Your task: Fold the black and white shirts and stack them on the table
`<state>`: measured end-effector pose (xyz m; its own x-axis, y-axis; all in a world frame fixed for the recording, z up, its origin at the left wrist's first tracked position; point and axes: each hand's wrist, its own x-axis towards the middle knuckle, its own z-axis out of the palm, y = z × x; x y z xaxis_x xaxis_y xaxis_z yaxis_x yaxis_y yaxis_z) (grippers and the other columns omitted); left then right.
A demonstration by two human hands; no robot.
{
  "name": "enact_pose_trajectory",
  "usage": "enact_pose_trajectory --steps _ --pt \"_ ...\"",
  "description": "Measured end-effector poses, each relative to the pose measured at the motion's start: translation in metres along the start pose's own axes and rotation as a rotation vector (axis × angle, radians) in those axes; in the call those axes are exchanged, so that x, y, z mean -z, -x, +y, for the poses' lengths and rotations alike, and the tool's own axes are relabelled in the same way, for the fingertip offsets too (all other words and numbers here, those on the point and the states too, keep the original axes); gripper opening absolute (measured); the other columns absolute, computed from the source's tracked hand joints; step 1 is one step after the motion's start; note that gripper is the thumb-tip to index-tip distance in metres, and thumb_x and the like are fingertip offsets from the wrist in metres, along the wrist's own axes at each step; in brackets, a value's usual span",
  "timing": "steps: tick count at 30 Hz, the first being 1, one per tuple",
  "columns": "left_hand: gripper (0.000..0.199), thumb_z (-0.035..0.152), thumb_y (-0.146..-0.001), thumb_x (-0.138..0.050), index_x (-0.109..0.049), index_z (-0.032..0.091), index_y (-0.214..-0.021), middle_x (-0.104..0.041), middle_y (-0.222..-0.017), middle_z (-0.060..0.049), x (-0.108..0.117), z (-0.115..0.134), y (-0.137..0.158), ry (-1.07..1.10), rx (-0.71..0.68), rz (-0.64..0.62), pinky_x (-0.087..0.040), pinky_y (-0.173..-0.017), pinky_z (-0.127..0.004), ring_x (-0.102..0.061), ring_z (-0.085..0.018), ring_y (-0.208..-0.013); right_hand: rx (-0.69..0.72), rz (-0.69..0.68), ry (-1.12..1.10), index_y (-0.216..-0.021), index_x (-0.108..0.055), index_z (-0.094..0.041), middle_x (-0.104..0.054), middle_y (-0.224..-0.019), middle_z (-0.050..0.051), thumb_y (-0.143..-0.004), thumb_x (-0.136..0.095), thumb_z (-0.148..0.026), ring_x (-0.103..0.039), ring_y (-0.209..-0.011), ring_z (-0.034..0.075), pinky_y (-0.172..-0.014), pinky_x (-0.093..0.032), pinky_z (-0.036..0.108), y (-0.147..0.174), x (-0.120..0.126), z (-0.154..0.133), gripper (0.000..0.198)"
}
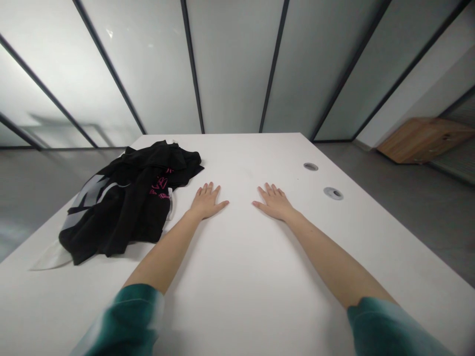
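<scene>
My left hand (pixel 208 201) lies palm down on the white table (pixel 245 277), fingers spread, holding nothing. Across from it, my right hand (pixel 273 201) rests flat in the same way, its fingers also apart. To the left of my left hand is a heap of black clothing (pixel 141 198) with pink lettering and grey-and-white patches. Neither hand touches the heap. Some white fabric (pixel 52 256) sticks out from under its near left corner. How many garments are in the heap I cannot tell.
Two round cable grommets (pixel 333 193) are set in the tabletop at the right. Frosted glass panels (pixel 233 64) with dark frames stand beyond the table's far edge. A wooden cabinet (pixel 423 139) sits on the grey floor at the far right.
</scene>
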<state>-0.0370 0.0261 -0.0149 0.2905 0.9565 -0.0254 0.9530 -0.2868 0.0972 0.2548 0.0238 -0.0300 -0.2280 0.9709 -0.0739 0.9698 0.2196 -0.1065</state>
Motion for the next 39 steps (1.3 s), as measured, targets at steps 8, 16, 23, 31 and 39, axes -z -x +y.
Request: enact_pose_trajectory --steps 8,16,23,31,39 --pt "0.088 0.074 -0.093 -0.029 -0.031 0.015 -0.158 -0.021 -0.166 -0.018 0.002 0.002 0.001 -0.012 0.011 -0.026 -0.019 -0.121 -0.051 -0.017 -0.037 -0.153 -0.003 0.001 0.002 -0.16 -0.029 -0.02 -0.018 -0.166 0.015 -0.09 -0.024 -0.08 -0.016 -0.152 0.039 -0.121 -0.015 0.055 0.002 0.002 -0.002 0.092" --pt "0.088 0.073 -0.093 -0.029 -0.03 0.014 -0.158 -0.019 -0.166 -0.019 0.003 0.002 0.002 -0.032 0.013 -0.038 -0.018 -0.122 -0.05 -0.016 -0.037 -0.153 -0.021 -0.032 0.027 -0.16 -0.027 -0.018 -0.017 -0.167 0.016 -0.093 -0.025 -0.076 -0.013 -0.153 0.037 -0.122 -0.014 0.052 0.006 0.01 -0.008 0.089" --pt "0.084 0.073 -0.094 -0.029 -0.032 0.017 -0.158 -0.023 -0.166 -0.014 0.003 0.003 0.004 -0.044 0.024 -0.018 -0.019 -0.123 -0.048 -0.019 -0.034 -0.153 -0.022 -0.041 0.034 -0.161 -0.025 -0.018 -0.015 -0.167 0.015 -0.091 -0.019 -0.079 -0.013 -0.153 0.036 -0.123 -0.013 0.05 0.006 0.009 -0.006 0.093" --pt "0.081 0.069 -0.096 -0.031 -0.034 0.015 -0.157 -0.022 -0.166 -0.015 0.002 0.004 0.006 -0.027 0.039 -0.016 -0.019 -0.123 -0.046 -0.02 -0.033 -0.153 -0.017 -0.037 0.025 -0.16 -0.027 -0.019 -0.017 -0.167 0.013 -0.093 -0.019 -0.076 -0.013 -0.154 0.034 -0.123 -0.014 0.049 0.009 0.009 -0.005 0.088" --pt "0.08 0.069 -0.096 -0.031 -0.036 0.016 -0.155 -0.025 -0.165 -0.015 0.002 0.002 0.003 -0.021 0.029 -0.001 -0.02 -0.122 -0.046 -0.022 -0.033 -0.152 -0.016 -0.006 0.01 -0.159 -0.031 -0.02 -0.02 -0.167 0.013 -0.093 -0.023 -0.076 -0.016 -0.153 0.036 -0.123 -0.015 0.05 0.006 0.008 -0.003 0.086"
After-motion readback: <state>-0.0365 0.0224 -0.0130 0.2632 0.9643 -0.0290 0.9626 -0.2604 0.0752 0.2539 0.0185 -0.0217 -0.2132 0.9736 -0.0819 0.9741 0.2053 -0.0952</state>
